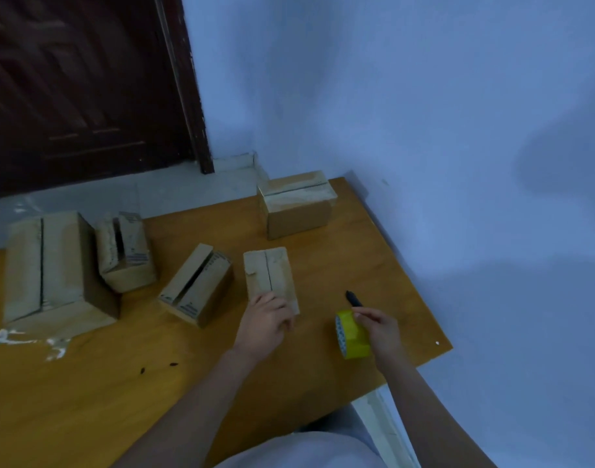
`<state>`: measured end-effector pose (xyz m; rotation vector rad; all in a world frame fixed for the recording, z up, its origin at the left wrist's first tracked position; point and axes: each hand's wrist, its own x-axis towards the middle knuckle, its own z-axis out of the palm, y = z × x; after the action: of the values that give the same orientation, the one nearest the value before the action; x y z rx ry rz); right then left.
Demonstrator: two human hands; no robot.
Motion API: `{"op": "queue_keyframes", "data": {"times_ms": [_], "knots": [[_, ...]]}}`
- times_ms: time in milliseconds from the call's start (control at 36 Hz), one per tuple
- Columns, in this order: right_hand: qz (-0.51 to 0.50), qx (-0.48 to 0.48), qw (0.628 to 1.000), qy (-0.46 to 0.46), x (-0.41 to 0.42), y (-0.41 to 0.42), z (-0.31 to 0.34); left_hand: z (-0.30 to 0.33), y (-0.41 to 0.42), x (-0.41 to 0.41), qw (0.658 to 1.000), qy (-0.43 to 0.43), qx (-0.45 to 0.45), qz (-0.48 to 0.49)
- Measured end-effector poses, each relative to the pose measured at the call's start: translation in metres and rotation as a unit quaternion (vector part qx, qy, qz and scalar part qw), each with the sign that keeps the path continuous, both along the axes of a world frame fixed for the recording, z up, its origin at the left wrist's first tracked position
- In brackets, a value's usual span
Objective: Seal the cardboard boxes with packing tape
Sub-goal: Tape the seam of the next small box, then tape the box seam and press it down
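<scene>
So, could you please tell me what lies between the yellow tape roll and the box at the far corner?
In the head view, only the black pen and bare table lie between the tape roll and far box.

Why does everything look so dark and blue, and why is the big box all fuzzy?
Head view: the light is dim and bluish, so the wall looks blue with soft shadows; the large box at the left edge is smeared by blur and stretched by the wide lens; the yellow tape roll stays bright; the door is nearly black.
</scene>
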<state>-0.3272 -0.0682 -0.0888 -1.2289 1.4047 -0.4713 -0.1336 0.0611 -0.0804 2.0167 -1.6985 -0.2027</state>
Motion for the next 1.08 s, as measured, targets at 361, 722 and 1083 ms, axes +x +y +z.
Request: {"op": "queue_keyframes", "data": {"times_ms": [361, 722, 1083], "knots": [[0.03, -0.001, 0.999, -0.012, 0.014, 0.003, 0.016, 0.015, -0.038, -0.001, 0.936, -0.012, 0.208, 0.282], [0.032, -0.037, 0.998, -0.033, 0.015, -0.001, 0.039, 0.016, -0.023, 0.003, 0.974, -0.019, 0.219, 0.049], [0.248, -0.179, 0.951, 0.037, 0.068, -0.022, 0.105, 0.067, -0.053, 0.0, 0.988, 0.145, 0.042, 0.021]]}}
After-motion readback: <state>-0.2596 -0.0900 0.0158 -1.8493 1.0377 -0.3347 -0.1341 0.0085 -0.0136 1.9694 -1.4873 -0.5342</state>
